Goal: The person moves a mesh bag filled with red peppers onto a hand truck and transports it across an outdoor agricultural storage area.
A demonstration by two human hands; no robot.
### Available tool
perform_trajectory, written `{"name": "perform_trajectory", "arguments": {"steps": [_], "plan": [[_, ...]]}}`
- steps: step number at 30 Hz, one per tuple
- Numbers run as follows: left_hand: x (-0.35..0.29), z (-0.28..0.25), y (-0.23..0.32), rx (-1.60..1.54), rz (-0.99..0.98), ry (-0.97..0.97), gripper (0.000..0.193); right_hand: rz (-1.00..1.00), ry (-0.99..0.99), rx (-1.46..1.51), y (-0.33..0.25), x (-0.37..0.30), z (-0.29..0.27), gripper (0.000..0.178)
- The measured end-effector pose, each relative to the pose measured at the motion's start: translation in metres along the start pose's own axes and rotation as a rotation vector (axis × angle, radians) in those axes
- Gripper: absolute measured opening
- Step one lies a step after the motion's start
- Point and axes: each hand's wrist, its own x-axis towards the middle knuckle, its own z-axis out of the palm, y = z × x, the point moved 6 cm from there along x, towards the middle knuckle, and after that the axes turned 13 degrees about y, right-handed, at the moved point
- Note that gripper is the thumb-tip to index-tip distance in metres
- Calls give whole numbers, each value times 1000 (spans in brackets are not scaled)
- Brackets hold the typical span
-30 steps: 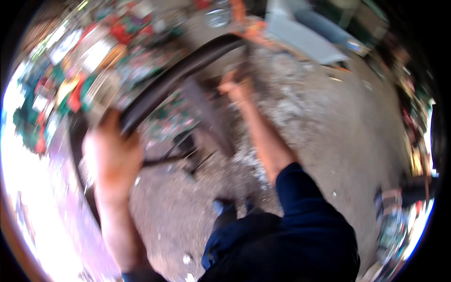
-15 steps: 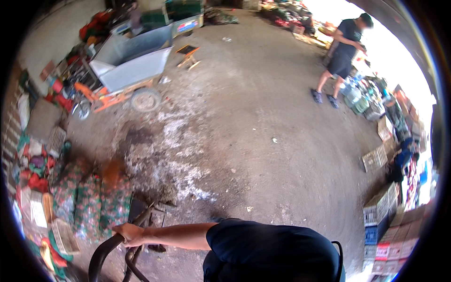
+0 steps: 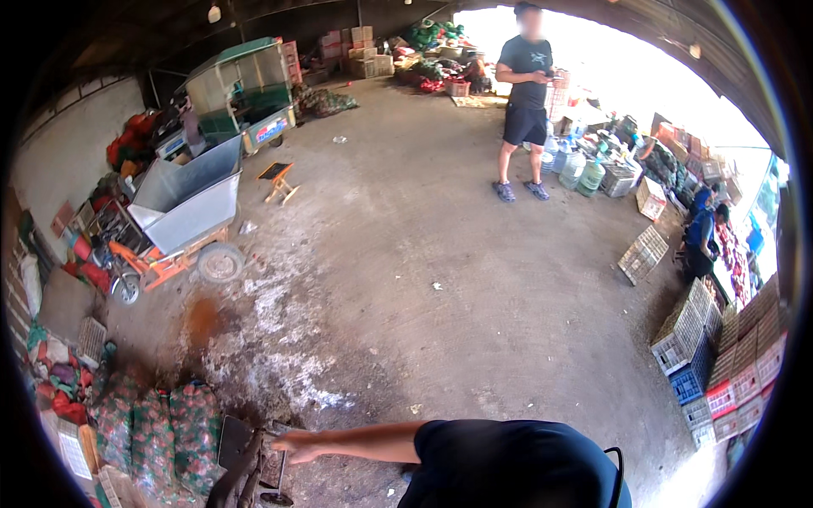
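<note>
My left arm reaches out to the left, and my left hand (image 3: 296, 445) is beside a low cart's metal frame (image 3: 282, 471). Its fingers look stretched toward the frame, with the thumb apart; I cannot tell whether they touch it. The cart's dark curved handle (image 3: 230, 483) rises just left of the hand. Past the handle stand several tall mesh sacks (image 3: 193, 432), green and reddish, packed full. My right hand is out of view; a dark sleeve and shoulder fill the bottom middle.
Far left stands an orange three-wheeler with a grey metal bin (image 3: 190, 203), a small folding stool (image 3: 278, 179) near it. A person (image 3: 527, 102) stands at the back right beside large water bottles (image 3: 580, 173). Stacked crates (image 3: 686, 330) line the right; another person (image 3: 701, 237) bends there.
My left hand has come off the curved handle and moved right, to the cart's frame. The view has tilted up and turned right, so more of the far end shows.
</note>
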Motion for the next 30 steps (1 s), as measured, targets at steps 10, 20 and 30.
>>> {"name": "perform_trajectory", "arguments": {"steps": [10, 20, 30], "plan": [[-188, 97, 95, -105, -127, -393, 10, 346, 347, -240, 299, -262, -116, 21], [-376, 186, 224, -72, -341, -689, 14, 926, 574, -359, 512, -667, -230, 30], [-480, 237, 221, 60, -651, -794, 19, 962, 870, -130, 543, -797, -370, 35]]}}
